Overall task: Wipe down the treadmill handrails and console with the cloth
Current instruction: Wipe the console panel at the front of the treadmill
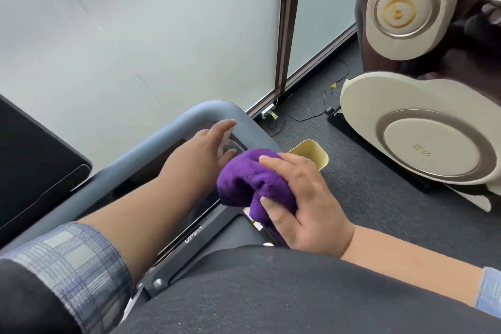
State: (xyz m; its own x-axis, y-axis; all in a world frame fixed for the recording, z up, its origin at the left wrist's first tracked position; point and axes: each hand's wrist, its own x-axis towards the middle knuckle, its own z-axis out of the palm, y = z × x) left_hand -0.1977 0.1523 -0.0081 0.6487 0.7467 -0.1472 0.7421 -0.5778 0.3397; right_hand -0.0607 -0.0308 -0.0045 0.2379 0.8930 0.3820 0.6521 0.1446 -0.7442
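While I look down through the head camera, the biggest thing I see is the pale frosted wall up top, with a dark post running down it. Next comes the cream and brown massage chair on the right, sitting on the dark grey carpet. Below the wall is the treadmill, with its grey-blue handrail bending round the dark console. A black screen sits at the left edge.

My left arm wears a checked sleeve pushed up. My left hand reaches out over the far corner of the console, close under the bend of the rail, with its fingers straight and holding nothing. It is blurry, so I cannot tell if it touches.

My right hand grips the purple cloth, bunched up in its curled fingers, just above the console. A small yellow bin stands on the carpet right behind it. Thin black cables lie by the wall.
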